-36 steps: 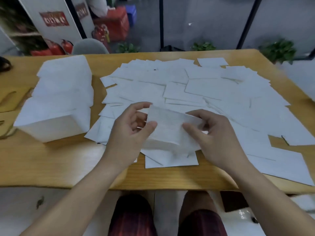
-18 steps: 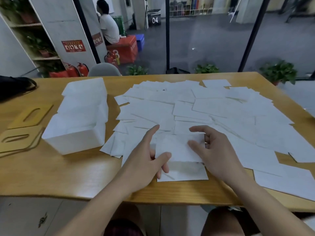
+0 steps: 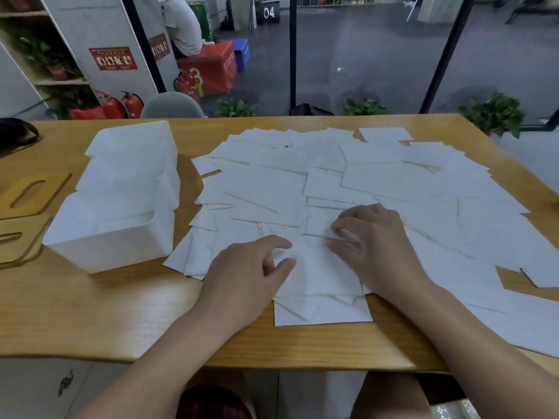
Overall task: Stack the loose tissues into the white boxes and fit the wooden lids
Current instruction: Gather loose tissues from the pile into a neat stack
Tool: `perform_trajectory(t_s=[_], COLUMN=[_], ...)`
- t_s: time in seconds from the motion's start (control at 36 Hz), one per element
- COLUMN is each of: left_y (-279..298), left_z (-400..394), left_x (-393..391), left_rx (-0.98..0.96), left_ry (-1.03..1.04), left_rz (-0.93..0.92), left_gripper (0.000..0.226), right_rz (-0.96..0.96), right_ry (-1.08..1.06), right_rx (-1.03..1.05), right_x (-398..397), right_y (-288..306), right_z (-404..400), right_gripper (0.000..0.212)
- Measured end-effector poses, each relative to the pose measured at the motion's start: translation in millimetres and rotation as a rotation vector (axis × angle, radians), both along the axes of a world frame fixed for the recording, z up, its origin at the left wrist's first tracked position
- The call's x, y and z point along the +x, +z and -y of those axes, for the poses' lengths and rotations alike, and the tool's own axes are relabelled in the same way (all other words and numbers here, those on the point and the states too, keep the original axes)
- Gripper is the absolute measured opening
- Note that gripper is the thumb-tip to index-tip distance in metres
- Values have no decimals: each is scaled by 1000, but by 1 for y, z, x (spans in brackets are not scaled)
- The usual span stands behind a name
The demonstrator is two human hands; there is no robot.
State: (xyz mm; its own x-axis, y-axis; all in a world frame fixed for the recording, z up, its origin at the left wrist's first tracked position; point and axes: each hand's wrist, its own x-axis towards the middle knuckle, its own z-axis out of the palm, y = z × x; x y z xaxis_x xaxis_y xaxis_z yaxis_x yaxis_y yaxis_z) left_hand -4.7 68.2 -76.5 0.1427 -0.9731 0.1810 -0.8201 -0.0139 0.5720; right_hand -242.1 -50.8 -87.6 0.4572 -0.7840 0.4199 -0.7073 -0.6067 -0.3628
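Several loose white tissues (image 3: 378, 179) lie spread over the wooden table (image 3: 121, 313). A small stack of tissues (image 3: 320, 276) sits near the front edge between my hands. My left hand (image 3: 248, 276) pinches the stack's left edge between thumb and forefinger. My right hand (image 3: 378, 246) has curled fingers and pinches a tissue at the stack's far right corner. Three white boxes stand in a row at the left: the near box (image 3: 106, 252), the middle box (image 3: 127, 182) and the far box (image 3: 133, 140). Two wooden lids (image 3: 30, 192) lie flat left of them.
A black bag (image 3: 15, 131) rests on the table's far left corner. A grey chair back (image 3: 172, 105) stands behind the table. Bare wood shows in front of the boxes and along the front edge. A person sits far back beyond the glass.
The stack I held lifted between both hands has come down onto the tissues near the front edge. Both hands lowered with it, and my view tilted up.
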Motion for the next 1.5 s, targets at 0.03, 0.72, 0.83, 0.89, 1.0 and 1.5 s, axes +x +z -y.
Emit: perform_trajectory(t_s=[0.03,0.72,0.83,0.89,1.0,1.5], left_y=[-1,0,7,11,13,-22], left_z=[4,70,54,47,37,14], left_x=[-2,-18,-10,-6,-2,2], left_rx=[-2,-292,-316,-325,-270,-134], left_ry=[-10,-157,-128,-118,-131,-2], left_rz=[-3,-3,-144,-211,-348,-69], left_gripper=[26,14,13,12,17,29], right_rz=[-6,181,328,424,560,303], right_ry=[3,57,-1,-3,49,-85], right_rx=[-14,-33,-8,89,267,246], right_x=[2,-13,-19,-20,-19,-11], right_y=[-1,10,13,18,26,-7], right_z=[2,-9,-15,-15,-18,-41], right_gripper=[14,25,16,13,15,32])
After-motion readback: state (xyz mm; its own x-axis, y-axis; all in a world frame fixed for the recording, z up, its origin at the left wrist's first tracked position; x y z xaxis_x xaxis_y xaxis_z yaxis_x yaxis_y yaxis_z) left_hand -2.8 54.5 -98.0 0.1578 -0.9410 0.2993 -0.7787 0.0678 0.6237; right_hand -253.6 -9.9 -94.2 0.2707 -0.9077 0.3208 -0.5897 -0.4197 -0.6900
